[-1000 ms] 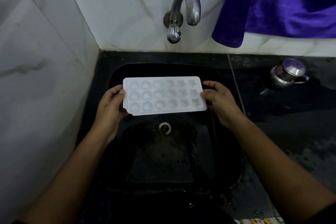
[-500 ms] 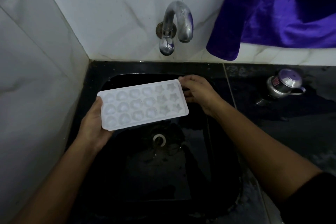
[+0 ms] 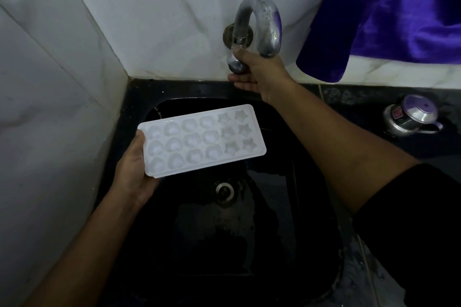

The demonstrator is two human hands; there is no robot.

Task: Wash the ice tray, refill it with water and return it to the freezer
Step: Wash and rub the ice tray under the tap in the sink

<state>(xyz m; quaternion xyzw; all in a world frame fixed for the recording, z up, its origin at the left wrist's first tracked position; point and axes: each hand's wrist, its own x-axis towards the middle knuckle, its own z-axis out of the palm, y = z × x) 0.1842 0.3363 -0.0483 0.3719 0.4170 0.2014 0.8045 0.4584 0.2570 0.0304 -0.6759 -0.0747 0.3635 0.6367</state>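
Left hand [image 3: 133,172] grips the tray's [image 3: 202,139] left end over the sink [image 3: 139,97]; right hand [image 3: 259,72] fingers are closed around the tap [image 3: 259,20] knob.

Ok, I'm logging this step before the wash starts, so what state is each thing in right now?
ice tray: held level over the sink, cavities up, by one end.
left hand: gripping the tray's left end.
right hand: off the tray, closed on the tap knob.
tap: no water stream visible.
sink: wet, drain open, no standing water.
steel pot: lid on, standing on the counter.
purple cloth: hanging over the wall.
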